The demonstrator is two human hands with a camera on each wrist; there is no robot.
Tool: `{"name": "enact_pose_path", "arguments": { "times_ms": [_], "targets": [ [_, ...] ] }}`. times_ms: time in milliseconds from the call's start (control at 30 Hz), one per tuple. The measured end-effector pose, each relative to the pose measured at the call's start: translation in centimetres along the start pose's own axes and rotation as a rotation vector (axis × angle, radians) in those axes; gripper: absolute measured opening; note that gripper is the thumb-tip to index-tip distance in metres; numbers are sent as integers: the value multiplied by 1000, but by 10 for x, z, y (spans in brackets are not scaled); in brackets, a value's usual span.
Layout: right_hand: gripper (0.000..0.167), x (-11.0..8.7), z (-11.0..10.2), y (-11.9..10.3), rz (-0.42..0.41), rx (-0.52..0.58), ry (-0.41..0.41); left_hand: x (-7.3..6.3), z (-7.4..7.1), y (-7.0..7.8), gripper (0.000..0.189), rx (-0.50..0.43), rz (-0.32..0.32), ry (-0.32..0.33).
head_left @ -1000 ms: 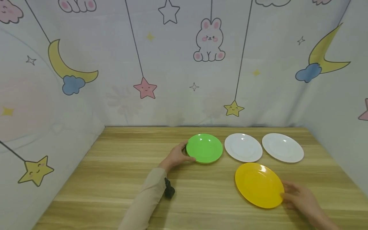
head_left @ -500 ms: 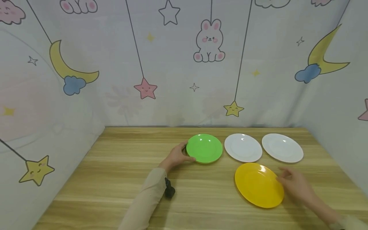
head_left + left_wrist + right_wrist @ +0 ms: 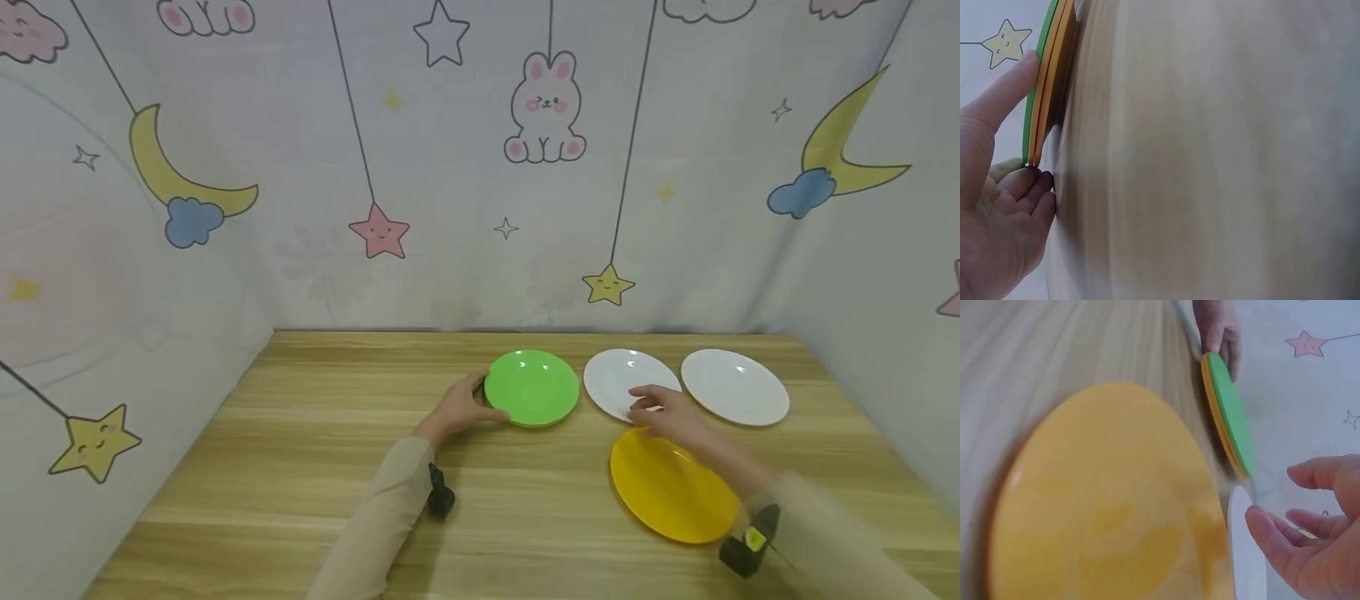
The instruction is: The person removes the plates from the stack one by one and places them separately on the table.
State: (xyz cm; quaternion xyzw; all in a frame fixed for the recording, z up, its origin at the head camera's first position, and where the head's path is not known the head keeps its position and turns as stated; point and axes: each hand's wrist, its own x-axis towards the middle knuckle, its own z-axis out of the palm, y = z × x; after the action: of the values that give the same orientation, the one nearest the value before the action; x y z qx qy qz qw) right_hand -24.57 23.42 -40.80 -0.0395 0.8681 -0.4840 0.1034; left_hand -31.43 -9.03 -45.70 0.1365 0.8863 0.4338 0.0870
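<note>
A green plate (image 3: 531,387) tops a stack. Under it, the left wrist view shows two orange plates (image 3: 1047,94). My left hand (image 3: 459,408) holds the stack at its left edge, thumb on the near rim and fingers toward the far side. My right hand (image 3: 678,421) is in the air with nothing in it, thumb and fingers apart. It hovers over the near part of the middle white plate (image 3: 622,375) and the far edge of a yellow-orange plate (image 3: 667,492), which lies alone in front, partly hidden by the right forearm.
A second white plate (image 3: 735,387) lies at the right back of the wooden table (image 3: 315,417). Behind stands a printed cloth wall (image 3: 450,283), with further walls on both sides. Each wrist carries a dark device.
The right hand has let go of the yellow-orange plate's right edge and moved left and away from me, over the middle white plate. My left hand stays on the stack.
</note>
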Motion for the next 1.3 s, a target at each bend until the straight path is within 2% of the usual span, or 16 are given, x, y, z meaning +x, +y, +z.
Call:
{"name": "enact_pose_path", "arguments": {
  "times_ms": [200, 367, 500, 667, 833, 1067, 1300],
  "targets": [
    [48, 19, 22, -15, 46, 69, -60, 0, 0, 0, 95, -28, 16, 6],
    [49, 32, 39, -17, 79, 95, -88, -3, -1, -1, 98, -21, 45, 13],
    [52, 38, 50, -16, 87, 118, -63, -2, -2, -1, 95, -39, 19, 12],
    [58, 42, 59, -15, 87, 151, -35, -1, -2, 1, 91, -11, 5, 10],
    [61, 46, 64, -14, 99, 135, -22, -1, -2, 4, 87, -10, -13, 11],
    [60, 51, 69, -14, 76, 148, 15, 3, -2, 6, 80, -15, 17, 44],
    [58, 53, 74, -14, 59, 141, 69, 5, -3, 8, 80, -58, -8, 58]
  ]
}}
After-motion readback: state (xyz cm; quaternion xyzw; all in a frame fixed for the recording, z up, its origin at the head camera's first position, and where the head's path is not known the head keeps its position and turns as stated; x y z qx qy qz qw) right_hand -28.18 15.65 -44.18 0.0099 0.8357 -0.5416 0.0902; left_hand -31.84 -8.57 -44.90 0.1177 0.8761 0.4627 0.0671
